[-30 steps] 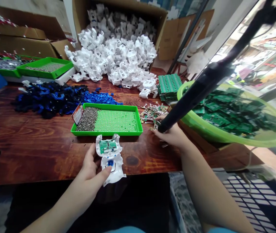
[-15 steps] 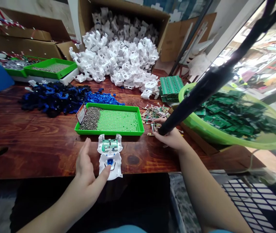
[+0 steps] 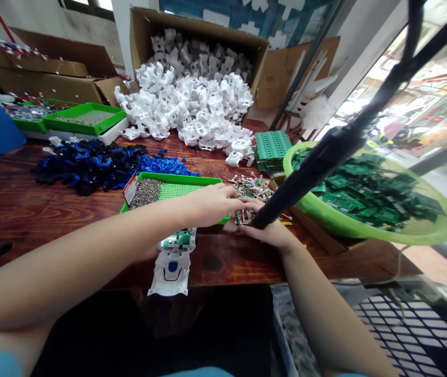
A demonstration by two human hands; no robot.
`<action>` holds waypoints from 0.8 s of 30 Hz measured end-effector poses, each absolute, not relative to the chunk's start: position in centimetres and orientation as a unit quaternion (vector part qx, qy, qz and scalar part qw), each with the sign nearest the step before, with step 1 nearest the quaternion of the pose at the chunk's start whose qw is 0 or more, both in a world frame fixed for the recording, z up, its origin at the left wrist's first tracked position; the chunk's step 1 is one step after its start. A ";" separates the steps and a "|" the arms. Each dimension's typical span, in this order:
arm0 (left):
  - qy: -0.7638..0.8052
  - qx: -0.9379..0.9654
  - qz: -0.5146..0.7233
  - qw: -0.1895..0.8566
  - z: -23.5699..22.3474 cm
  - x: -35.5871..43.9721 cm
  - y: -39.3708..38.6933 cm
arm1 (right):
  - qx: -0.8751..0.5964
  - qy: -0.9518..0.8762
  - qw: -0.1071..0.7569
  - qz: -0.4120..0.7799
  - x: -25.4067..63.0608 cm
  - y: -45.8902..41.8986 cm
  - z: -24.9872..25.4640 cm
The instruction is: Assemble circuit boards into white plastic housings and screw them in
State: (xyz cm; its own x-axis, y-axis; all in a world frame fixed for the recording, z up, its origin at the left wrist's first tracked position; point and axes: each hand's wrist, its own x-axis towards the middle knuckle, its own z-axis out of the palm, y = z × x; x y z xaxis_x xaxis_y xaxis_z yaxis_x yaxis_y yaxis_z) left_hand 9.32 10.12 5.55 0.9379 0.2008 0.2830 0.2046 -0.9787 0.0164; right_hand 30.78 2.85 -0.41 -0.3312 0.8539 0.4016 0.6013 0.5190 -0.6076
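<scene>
My left hand (image 3: 211,202) reaches to the right over the end of the green perforated tray (image 3: 176,189), and its fingertips meet my right hand (image 3: 267,230). My right hand rests on the table, partly hidden behind a black pole (image 3: 325,154). It pinches a small green circuit board (image 3: 242,216) at the edge of a pile of small boards (image 3: 252,186). Whether my left fingers grip that board is hidden. A white plastic shell (image 3: 170,269) with a green board and a blue button lies untouched, overhanging the table's front edge.
Screws (image 3: 145,191) fill the tray's left end. Blue parts (image 3: 90,163) lie behind it and white shells (image 3: 192,107) spill from a cardboard box. A green basin (image 3: 325,217) of circuit boards and a stack of board panels (image 3: 272,146) are at the right.
My left hand let go of the white shell, which now lies at the table edge, and swung right across the tray to my right hand. My right hand stayed by the small boards.
</scene>
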 end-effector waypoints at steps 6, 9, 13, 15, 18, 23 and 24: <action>-0.054 -0.992 -0.116 0.012 4.5 11.1 10.3 | -0.449 -0.805 0.346 0.174 31.3 2.7 -0.5; -0.048 -0.992 -0.117 0.010 4.2 11.3 10.3 | -0.447 -0.808 0.343 0.172 31.5 2.7 -0.6; -0.043 -0.992 -0.116 0.008 4.1 11.4 10.3 | -0.442 -0.814 0.336 0.170 31.3 2.7 -0.6; -0.043 -0.992 -0.115 0.008 4.3 11.4 10.3 | -0.449 -0.814 0.330 0.166 31.2 2.6 -0.4; -0.058 -0.991 -0.121 0.009 5.0 10.7 9.9 | -0.479 -0.803 0.319 0.153 31.4 1.9 0.3; -0.101 -0.987 -0.124 -0.002 6.7 6.8 7.8 | -0.557 -0.755 0.332 0.101 33.0 -1.9 1.3; -0.110 -0.986 -0.125 -0.008 6.9 5.7 7.1 | -0.571 -0.738 0.350 0.088 33.0 -3.1 1.1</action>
